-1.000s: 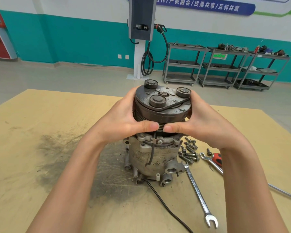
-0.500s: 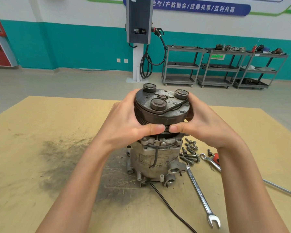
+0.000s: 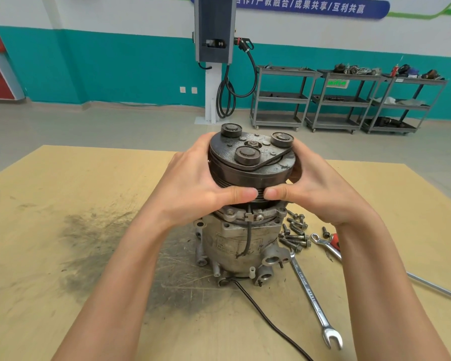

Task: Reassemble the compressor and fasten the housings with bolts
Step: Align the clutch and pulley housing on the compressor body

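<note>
Hands meet around the dark, grooved round metal pulley (image 3: pixel 250 173) that crowns the upright silver-grey aluminium compressor body (image 3: pixel 241 243), which stands near the middle of the scuffed tan wooden table (image 3: pixel 50 243). The left hand (image 3: pixel 193 183) wraps the pulley's left side, thumb laid along the front grooves; the right hand (image 3: pixel 320 194) wraps the right side, its thumb pointing inward so the two thumb tips nearly touch at the front. Both hands grasp the pulley with curled fingers, whose tips are hidden behind it. On the pulley's top face sit a triangular dark plate (image 3: pixel 255 152) and three round rubber-capped studs.

A thin black cable (image 3: pixel 268 324) runs down the front of the compressor body and trails across the table toward the near edge. Just right of the body lies a loose heap of dark steel bolts (image 3: pixel 294 235). A long chrome combination spanner (image 3: pixel 313 300) lies on the table beside the body's base, its open end toward the near edge. Farther right are a second chrome spanner (image 3: pixel 326 244) and a red-handled tool (image 3: pixel 335 239), partly hidden by the right forearm. A dark sooty smear (image 3: pixel 89 243) stains the table left of the compressor.
</note>
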